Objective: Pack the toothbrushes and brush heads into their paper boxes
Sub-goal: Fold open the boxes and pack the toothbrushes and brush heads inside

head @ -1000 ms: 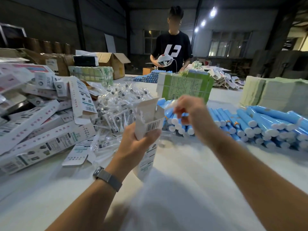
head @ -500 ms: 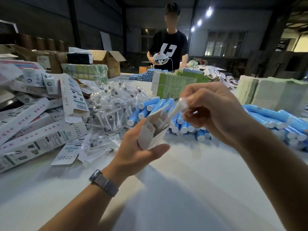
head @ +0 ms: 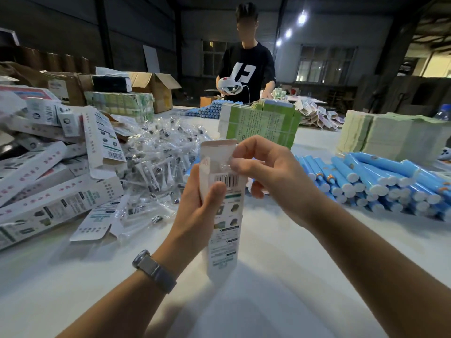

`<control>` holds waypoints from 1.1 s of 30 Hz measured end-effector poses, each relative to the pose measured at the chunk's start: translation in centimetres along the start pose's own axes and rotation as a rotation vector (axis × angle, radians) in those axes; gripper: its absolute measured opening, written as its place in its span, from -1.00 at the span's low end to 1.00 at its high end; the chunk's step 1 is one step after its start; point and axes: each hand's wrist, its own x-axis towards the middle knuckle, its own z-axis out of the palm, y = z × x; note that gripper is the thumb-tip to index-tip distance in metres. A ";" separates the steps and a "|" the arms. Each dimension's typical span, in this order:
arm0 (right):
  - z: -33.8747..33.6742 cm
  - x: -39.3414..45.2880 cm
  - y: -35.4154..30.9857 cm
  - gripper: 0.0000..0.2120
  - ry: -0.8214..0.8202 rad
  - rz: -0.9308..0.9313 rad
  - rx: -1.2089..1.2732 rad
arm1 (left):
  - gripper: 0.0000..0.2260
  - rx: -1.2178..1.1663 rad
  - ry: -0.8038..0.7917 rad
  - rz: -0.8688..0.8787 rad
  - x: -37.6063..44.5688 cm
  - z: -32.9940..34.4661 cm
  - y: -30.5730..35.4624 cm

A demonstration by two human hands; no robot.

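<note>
centre of the frame: we are holding a paper box (head: 223, 215) upright above the white worktop (head: 280, 276), its top flap standing open. our left hand (head: 195, 211) is gripping the box's upper part, thumb curled across the front just below the barcode and fingers wrapped behind. our right hand (head: 271, 174) is meeting the box at its open mouth, thumb and forefinger pinching a clear plastic sachet (head: 228, 164) that is reaching into the opening; what the sachet is holding we cannot tell. a watch (head: 153, 269) is sitting on the left wrist.

left of the frame: printed paper boxes (head: 56, 203) are lying in a loose heap, and just to their right a pile of bagged brush heads (head: 158, 157) is resting on the worktop. right of the frame: blue toothbrush handles (head: 380, 181) are lying stacked in rows. behind the hands, bundles of green flat cartons (head: 261, 123) are standing. top centre: a second person (head: 246, 69) in a black t-shirt is standing at the far edge, holding a white device.
</note>
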 end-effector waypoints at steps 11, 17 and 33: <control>-1.0 -0.2 2.3 -0.90 0.018 -0.116 -0.025 | -0.80 0.064 0.051 0.156 0.0 0.2 -0.4; -1.9 -1.2 1.7 -0.91 0.016 -0.234 -0.124 | -0.87 0.012 0.001 0.168 -0.5 1.2 -0.2; -1.6 -2.7 -0.2 -0.90 0.057 -0.271 -0.255 | -0.81 -0.003 -0.048 0.134 -1.2 2.0 0.1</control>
